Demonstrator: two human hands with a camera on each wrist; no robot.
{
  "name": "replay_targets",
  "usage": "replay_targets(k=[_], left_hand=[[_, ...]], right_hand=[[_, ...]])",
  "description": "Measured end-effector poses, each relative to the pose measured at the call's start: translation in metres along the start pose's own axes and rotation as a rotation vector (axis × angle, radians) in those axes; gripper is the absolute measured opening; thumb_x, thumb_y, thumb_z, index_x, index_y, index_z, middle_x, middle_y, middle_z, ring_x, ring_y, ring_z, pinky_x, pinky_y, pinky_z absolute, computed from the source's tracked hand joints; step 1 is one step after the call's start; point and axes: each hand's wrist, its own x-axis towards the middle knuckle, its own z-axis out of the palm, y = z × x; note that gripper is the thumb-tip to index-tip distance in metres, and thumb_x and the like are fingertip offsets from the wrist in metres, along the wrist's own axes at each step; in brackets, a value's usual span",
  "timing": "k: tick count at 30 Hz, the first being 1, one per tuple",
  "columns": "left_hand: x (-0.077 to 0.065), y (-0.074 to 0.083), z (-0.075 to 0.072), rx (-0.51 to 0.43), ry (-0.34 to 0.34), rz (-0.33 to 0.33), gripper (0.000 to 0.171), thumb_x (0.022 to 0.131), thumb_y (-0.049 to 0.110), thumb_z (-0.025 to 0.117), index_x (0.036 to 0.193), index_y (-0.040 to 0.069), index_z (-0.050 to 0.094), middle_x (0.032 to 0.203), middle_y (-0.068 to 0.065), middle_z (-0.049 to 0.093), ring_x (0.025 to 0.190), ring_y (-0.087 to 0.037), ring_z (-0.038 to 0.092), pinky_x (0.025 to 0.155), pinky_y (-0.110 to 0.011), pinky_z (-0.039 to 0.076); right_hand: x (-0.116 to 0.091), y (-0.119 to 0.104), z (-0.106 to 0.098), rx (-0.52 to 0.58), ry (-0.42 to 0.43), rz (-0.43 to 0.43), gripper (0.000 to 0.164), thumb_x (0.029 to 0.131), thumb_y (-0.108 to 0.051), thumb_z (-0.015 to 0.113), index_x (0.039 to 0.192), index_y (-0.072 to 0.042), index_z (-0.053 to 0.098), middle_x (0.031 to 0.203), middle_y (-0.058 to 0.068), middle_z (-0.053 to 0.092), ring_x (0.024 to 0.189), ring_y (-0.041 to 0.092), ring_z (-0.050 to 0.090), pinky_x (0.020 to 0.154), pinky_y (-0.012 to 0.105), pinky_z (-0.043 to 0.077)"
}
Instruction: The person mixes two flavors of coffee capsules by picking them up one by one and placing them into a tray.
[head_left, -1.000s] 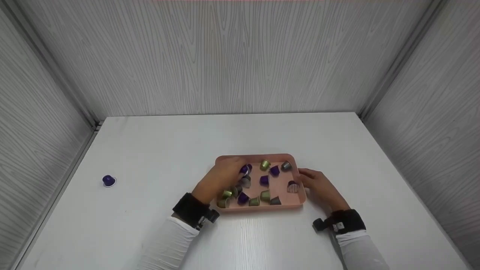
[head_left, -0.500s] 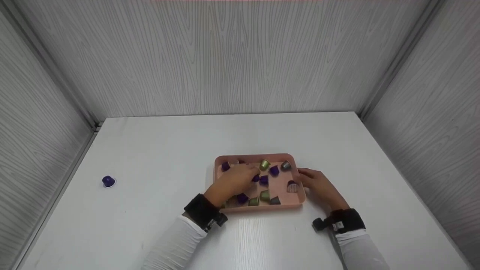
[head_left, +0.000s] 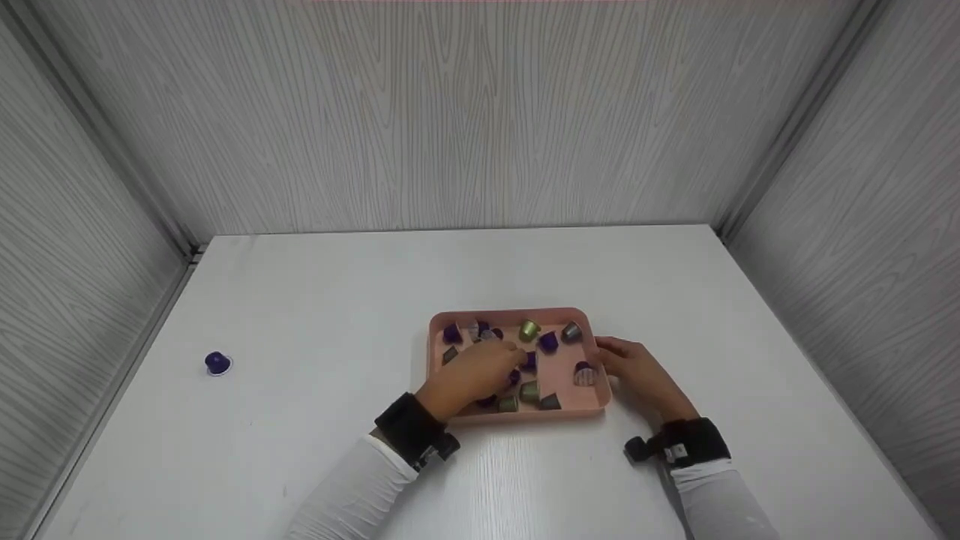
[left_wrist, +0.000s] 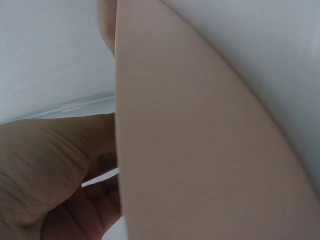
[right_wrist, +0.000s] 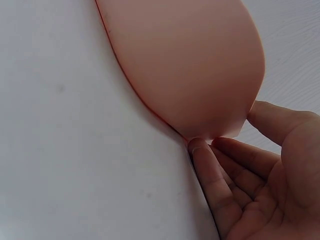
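A shallow pink tray [head_left: 517,414] stands on the white table with purple, green and grey coffee capsules in it. My left hand [head_left: 476,375] reaches down into its left half, fingers bent among the capsules. Beside the left fingertips lies a purple capsule [head_left: 514,377], another purple capsule [head_left: 529,361] just to its right. In the left wrist view the tray's wall [left_wrist: 200,130] hides those fingertips, so a hold on a capsule cannot be confirmed. My right hand [head_left: 645,375] grips the tray's right edge; in the right wrist view its thumb [right_wrist: 275,120] presses the rim while the fingers meet the lower wall.
One purple capsule [head_left: 217,363] sits apart on the table at the far left. A green capsule [head_left: 529,330] and a grey capsule [head_left: 572,332] lie at the tray's back right. Grey wood-grain panels [head_left: 465,112] enclose the back and sides.
My left hand has shifted right and nearer inside the tray, a purple capsule moving along beside its fingertips. Capsules at the back left have come into view. The right hand and tray stay put.
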Motion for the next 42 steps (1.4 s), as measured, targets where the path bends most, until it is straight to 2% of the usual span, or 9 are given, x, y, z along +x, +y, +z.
replay_targets(k=[5, 11, 19, 22, 26, 30, 35, 38, 42], left_hand=[[-0.003, 0.000, -0.003, -0.014, -0.005, 0.001, 0.018, 0.093, 0.011, 0.065, 0.110, 0.008, 0.067, 0.101, -0.003, 0.064, 0.092, -0.019, 0.062, 0.081, -0.031, 0.053], [-0.012, -0.003, -0.009, -0.041, 0.009, -0.025, 0.028, 0.095, 0.015, 0.063, 0.123, 0.009, 0.064, 0.113, -0.004, 0.064, 0.105, -0.020, 0.061, 0.090, -0.030, 0.052], [-0.031, -0.024, -0.004, -0.048, 0.229, 0.048, 0.022, 0.095, 0.013, 0.062, 0.115, 0.006, 0.066, 0.109, -0.005, 0.065, 0.105, -0.020, 0.062, 0.091, -0.030, 0.052], [-0.039, -0.032, -0.005, -0.034, 0.284, 0.054, 0.025, 0.096, 0.017, 0.063, 0.118, 0.006, 0.066, 0.113, -0.006, 0.065, 0.112, -0.023, 0.059, 0.097, -0.034, 0.049], [-0.051, -0.043, -0.006, -0.024, 0.307, 0.023, 0.033, 0.094, 0.018, 0.067, 0.124, 0.004, 0.063, 0.123, -0.011, 0.062, 0.118, -0.029, 0.056, 0.096, -0.038, 0.050], [-0.063, -0.055, -0.004, -0.016, 0.380, 0.003, 0.040, 0.093, 0.014, 0.068, 0.130, 0.004, 0.058, 0.126, -0.013, 0.059, 0.114, -0.028, 0.057, 0.090, -0.038, 0.053], [-0.074, -0.072, -0.003, 0.032, 0.440, -0.019, 0.047, 0.090, 0.014, 0.072, 0.132, 0.001, 0.056, 0.127, -0.016, 0.057, 0.114, -0.031, 0.057, 0.095, -0.041, 0.050], [-0.083, -0.083, -0.003, 0.089, 0.442, -0.058, 0.047, 0.090, 0.018, 0.072, 0.130, 0.002, 0.055, 0.130, -0.018, 0.056, 0.119, -0.033, 0.053, 0.099, -0.045, 0.047], [-0.096, -0.098, -0.004, 0.183, 0.410, -0.166, 0.053, 0.093, 0.027, 0.069, 0.138, 0.006, 0.050, 0.137, -0.019, 0.051, 0.127, -0.036, 0.046, 0.103, -0.050, 0.042]], right_hand=[[0.000, -0.001, 0.001, -0.001, 0.001, -0.008, 0.059, 0.094, -0.053, 0.058, 0.140, -0.017, 0.055, 0.133, 0.003, 0.059, 0.119, 0.022, 0.057, 0.104, 0.049, 0.041], [0.000, -0.002, 0.001, -0.014, 0.011, 0.022, 0.060, 0.093, -0.055, 0.059, 0.140, -0.019, 0.056, 0.134, 0.003, 0.059, 0.121, 0.024, 0.055, 0.106, 0.050, 0.040], [0.000, -0.002, 0.001, -0.031, 0.019, 0.029, 0.061, 0.092, -0.056, 0.058, 0.140, -0.018, 0.055, 0.136, 0.004, 0.058, 0.122, 0.025, 0.055, 0.108, 0.052, 0.037], [0.001, 0.000, 0.001, -0.030, 0.016, 0.018, 0.059, 0.092, -0.056, 0.058, 0.139, -0.020, 0.056, 0.136, 0.003, 0.058, 0.123, 0.024, 0.054, 0.108, 0.052, 0.036], [0.001, 0.002, 0.001, -0.027, 0.014, 0.018, 0.057, 0.093, -0.055, 0.059, 0.139, -0.021, 0.057, 0.136, 0.002, 0.057, 0.124, 0.024, 0.053, 0.108, 0.051, 0.037], [0.001, 0.002, 0.001, 0.001, 0.004, 0.021, 0.058, 0.094, -0.052, 0.059, 0.140, -0.018, 0.055, 0.138, 0.004, 0.056, 0.125, 0.025, 0.053, 0.108, 0.049, 0.038], [0.001, 0.001, 0.000, 0.006, -0.006, 0.006, 0.058, 0.094, -0.052, 0.059, 0.141, -0.017, 0.054, 0.138, 0.006, 0.056, 0.124, 0.026, 0.053, 0.108, 0.049, 0.038], [0.001, 0.002, 0.000, 0.001, -0.005, -0.004, 0.056, 0.093, -0.052, 0.060, 0.139, -0.019, 0.056, 0.137, 0.004, 0.057, 0.123, 0.024, 0.054, 0.107, 0.049, 0.039], [0.001, 0.001, 0.000, 0.000, -0.005, -0.002, 0.055, 0.093, -0.053, 0.060, 0.137, -0.022, 0.058, 0.136, 0.002, 0.057, 0.123, 0.023, 0.054, 0.107, 0.048, 0.039]])
